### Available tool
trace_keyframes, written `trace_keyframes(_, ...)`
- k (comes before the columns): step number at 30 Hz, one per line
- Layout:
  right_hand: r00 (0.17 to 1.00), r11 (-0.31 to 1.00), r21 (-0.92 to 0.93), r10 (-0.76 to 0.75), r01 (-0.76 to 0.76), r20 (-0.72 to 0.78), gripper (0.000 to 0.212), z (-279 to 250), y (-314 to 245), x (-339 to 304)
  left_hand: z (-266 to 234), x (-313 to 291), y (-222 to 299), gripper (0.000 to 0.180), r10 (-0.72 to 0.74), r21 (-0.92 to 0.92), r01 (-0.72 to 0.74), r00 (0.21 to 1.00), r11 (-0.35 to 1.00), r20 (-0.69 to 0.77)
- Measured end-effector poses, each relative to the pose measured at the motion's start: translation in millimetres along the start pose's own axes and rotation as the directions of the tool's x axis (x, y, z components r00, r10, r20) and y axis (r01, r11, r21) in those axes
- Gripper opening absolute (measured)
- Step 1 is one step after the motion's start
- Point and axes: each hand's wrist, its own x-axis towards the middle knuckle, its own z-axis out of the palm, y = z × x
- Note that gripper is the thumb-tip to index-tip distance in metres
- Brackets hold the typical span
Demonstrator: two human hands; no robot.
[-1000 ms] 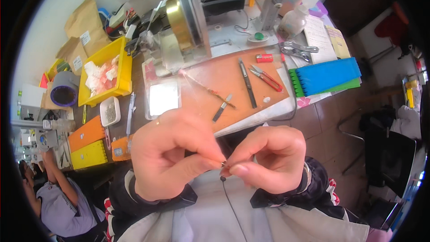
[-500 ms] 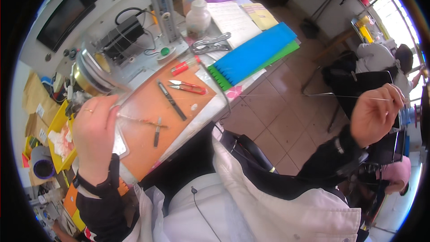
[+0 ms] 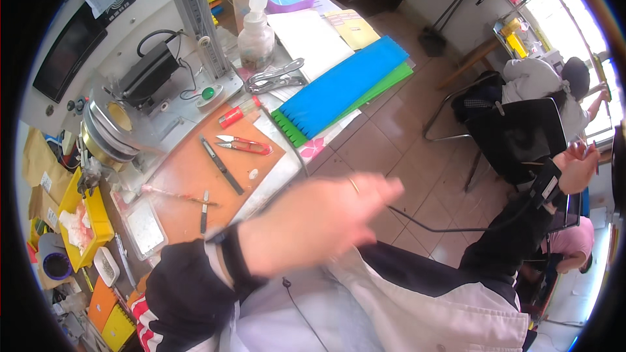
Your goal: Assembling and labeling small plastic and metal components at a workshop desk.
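My left hand [image 3: 316,221] is blurred by motion in front of my body, its fingers stretched to the right and the thumb apart from them; nothing shows in it. At the far right my right hand [image 3: 576,169] is raised with its fingers curled together; what they hold, if anything, is too small to make out. A thin pinkish strand [image 3: 176,193] lies on the orange mat [image 3: 173,221], crossing a small dark-handled blade tool [image 3: 205,212]. Also on the mat are a dark pen-like tool [image 3: 222,165] and red-handled thread snips [image 3: 244,145].
Blue and green sheets [image 3: 345,88] lie at the table's right edge. Behind stand a pump bottle [image 3: 256,42] and a wheel machine [image 3: 107,127]. A yellow tray [image 3: 98,238] sits at left. A person [image 3: 541,81] sits beyond a black chair [image 3: 518,133].
My left hand has let go of the strand, now lying on the mat, and has swung right across my body. My right hand has moved farther right and slightly down. The thread between the hands no longer shows.
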Motion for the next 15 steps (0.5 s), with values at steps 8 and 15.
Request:
trace_keyframes(8,0.855,0.922,-0.385,0.236,-0.046,0.461,0.014,102.6,38.9,-179.7,-10.5,6.0,-115.0,0.056,-0.179,0.472,0.408,0.871,0.782,-0.457)
trace_keyframes(15,0.337,0.713,-0.271,0.586,-0.646,0.737,0.010,131.8,74.7,-323.9,-5.9,6.8,-106.6,0.059,-0.174,0.464,0.388,0.881,0.797,-0.439)
